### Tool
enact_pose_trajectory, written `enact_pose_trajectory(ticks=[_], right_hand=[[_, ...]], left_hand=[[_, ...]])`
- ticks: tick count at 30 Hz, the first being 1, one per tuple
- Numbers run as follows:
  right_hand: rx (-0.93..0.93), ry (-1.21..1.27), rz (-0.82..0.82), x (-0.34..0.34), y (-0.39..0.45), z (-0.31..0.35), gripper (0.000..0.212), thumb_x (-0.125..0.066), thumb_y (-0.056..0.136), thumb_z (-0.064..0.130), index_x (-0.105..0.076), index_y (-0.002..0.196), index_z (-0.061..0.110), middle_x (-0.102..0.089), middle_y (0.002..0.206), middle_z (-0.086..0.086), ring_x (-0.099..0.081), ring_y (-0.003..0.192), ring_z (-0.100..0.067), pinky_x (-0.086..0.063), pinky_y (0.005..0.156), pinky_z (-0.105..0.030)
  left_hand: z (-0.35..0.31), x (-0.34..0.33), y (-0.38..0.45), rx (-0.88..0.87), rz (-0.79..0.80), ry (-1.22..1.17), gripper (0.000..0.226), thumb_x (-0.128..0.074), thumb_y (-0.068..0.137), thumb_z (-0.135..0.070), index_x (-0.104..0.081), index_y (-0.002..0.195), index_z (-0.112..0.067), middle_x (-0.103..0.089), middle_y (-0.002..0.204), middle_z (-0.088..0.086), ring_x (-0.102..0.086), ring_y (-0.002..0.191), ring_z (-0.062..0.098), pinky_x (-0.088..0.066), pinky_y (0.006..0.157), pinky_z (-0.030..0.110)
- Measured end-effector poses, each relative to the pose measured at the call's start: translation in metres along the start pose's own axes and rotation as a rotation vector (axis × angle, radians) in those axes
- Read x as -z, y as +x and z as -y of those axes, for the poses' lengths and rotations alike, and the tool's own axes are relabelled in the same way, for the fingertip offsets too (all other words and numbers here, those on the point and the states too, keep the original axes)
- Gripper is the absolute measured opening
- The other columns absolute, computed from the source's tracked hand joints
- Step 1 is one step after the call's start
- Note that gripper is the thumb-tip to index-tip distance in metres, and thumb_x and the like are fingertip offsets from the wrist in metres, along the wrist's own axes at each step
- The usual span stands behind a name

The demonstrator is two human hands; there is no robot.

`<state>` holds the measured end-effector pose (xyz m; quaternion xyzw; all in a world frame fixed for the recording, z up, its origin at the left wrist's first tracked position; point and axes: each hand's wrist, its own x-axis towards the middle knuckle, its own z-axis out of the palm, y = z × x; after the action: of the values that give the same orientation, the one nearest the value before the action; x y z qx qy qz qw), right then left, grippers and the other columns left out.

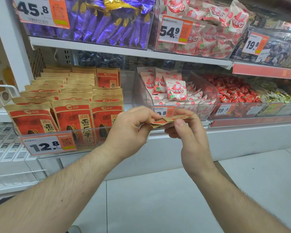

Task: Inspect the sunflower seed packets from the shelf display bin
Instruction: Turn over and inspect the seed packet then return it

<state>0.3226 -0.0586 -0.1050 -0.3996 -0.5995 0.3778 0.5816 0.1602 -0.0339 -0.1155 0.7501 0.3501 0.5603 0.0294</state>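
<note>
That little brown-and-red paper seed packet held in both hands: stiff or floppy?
Probably floppy: the brown-and-red paper seed packet lies creased and bent between the left hand and right hand. Likely light, since fingertip pinches suffice.

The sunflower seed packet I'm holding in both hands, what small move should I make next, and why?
Probably tilt the small brown-and-red paper seed packet up so its printed face turns toward you. The left hand and right hand pinch it nearly edge-on to the camera, so its print cannot be read. The clear plastic display bin of matching packets sits just to the left for returning it.
</note>
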Motion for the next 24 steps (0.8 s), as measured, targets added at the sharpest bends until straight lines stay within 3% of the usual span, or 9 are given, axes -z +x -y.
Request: enact_pose_trajectory(ticks=[4, 8, 10, 12, 14, 16, 19, 22, 24], right_hand=[[-0.014, 0.041, 0.018, 0.0, 0.0, 0.0, 0.046, -0.052, 0.072, 0.058, -0.058, 0.107, 0.028, -0.066, 0.1, -0.007, -0.063, 0.089, -0.02, -0.049, 0.077, -0.024], [-0.019, 0.0, 0.018, 0.0, 0.0, 0.001, 0.041, -0.049, 0.076, 0.059, -0.059, 0.102, 0.029, -0.069, 0.093, -0.008, -0.065, 0.082, -0.022, -0.051, 0.071, -0.025], [-0.007, -0.092, 0.007, 0.003, 0.001, 0.003, 0.027, -0.051, 0.083, 0.055, -0.061, 0.093, 0.032, -0.068, 0.08, -0.003, -0.065, 0.068, -0.018, -0.049, 0.062, -0.021], [0.005, -0.159, 0.013, 0.006, 0.004, 0.005, 0.005, -0.06, 0.091, 0.038, -0.063, 0.09, 0.033, -0.066, 0.069, 0.007, -0.062, 0.057, -0.011, -0.047, 0.054, -0.018], [-0.01, -0.197, 0.029, 0.009, 0.005, 0.005, 0.012, -0.063, 0.096, 0.021, -0.063, 0.091, 0.032, -0.065, 0.062, 0.014, -0.059, 0.05, -0.006, -0.045, 0.049, -0.016], [-0.052, -0.215, 0.036, 0.009, 0.006, 0.006, 0.013, -0.061, 0.096, 0.017, -0.064, 0.093, 0.029, -0.064, 0.057, 0.015, -0.058, 0.046, -0.006, -0.045, 0.046, -0.016], [-0.081, -0.23, 0.027, 0.009, 0.009, 0.008, 0.009, -0.06, 0.096, 0.017, -0.066, 0.093, 0.022, -0.061, 0.049, 0.01, -0.056, 0.041, -0.01, -0.044, 0.043, -0.018], [-0.088, -0.181, -0.032, 0.012, 0.014, 0.015, 0.013, -0.058, 0.098, 0.016, -0.066, 0.089, 0.014, -0.056, 0.044, 0.003, -0.051, 0.036, -0.012, -0.042, 0.041, -0.02], [-0.113, -0.071, -0.116, 0.013, 0.019, 0.021, 0.019, -0.055, 0.099, 0.019, -0.063, 0.085, 0.009, -0.053, 0.042, -0.004, -0.049, 0.036, -0.013, -0.042, 0.04, -0.021]], left_hand=[[0.001, 0.0, -0.001, 0.013, 0.018, 0.013, 0.011, -0.07, 0.078, 0.006, -0.066, 0.077, -0.004, -0.072, 0.093, -0.001, -0.064, 0.086, 0.013, -0.051, 0.075, 0.024], [-0.003, 0.003, 0.0, 0.046, 0.036, -0.01, 0.015, -0.069, 0.081, 0.0, -0.066, 0.081, -0.015, -0.073, 0.092, -0.003, -0.066, 0.085, 0.012, -0.052, 0.073, 0.029], [-0.007, 0.008, 0.004, 0.142, 0.047, -0.038, 0.025, -0.066, 0.084, -0.01, -0.06, 0.079, -0.034, -0.071, 0.088, -0.013, -0.065, 0.082, 0.008, -0.052, 0.072, 0.026], [-0.012, 0.013, 0.008, 0.245, 0.053, -0.053, 0.03, -0.064, 0.085, -0.017, -0.051, 0.074, -0.042, -0.067, 0.08, -0.022, -0.063, 0.077, 0.001, -0.049, 0.069, 0.018], [-0.014, 0.016, 0.01, 0.318, 0.075, -0.062, 0.033, -0.067, 0.088, -0.014, -0.051, 0.075, -0.04, -0.065, 0.078, -0.02, -0.064, 0.077, 0.003, -0.053, 0.071, 0.024], [-0.018, 0.018, 0.012, 0.376, 0.1, -0.071, 0.03, -0.069, 0.089, -0.011, -0.054, 0.079, -0.036, -0.067, 0.083, -0.015, -0.067, 0.081, 0.009, -0.058, 0.073, 0.035], [-0.021, 0.022, 0.016, 0.414, 0.136, -0.085, 0.023, -0.069, 0.089, -0.014, -0.062, 0.09, -0.036, -0.069, 0.09, -0.016, -0.067, 0.087, 0.003, -0.058, 0.079, 0.032], [-0.021, 0.033, 0.019, 0.296, 0.113, 0.021, 0.023, -0.071, 0.088, -0.016, -0.071, 0.111, -0.02, -0.066, 0.098, -0.017, -0.064, 0.092, 0.002, -0.056, 0.082, 0.026], [-0.016, 0.048, 0.024, 0.178, 0.051, 0.16, 0.026, -0.07, 0.086, -0.021, -0.071, 0.11, -0.012, -0.065, 0.099, -0.012, -0.062, 0.093, 0.005, -0.053, 0.084, 0.024]])
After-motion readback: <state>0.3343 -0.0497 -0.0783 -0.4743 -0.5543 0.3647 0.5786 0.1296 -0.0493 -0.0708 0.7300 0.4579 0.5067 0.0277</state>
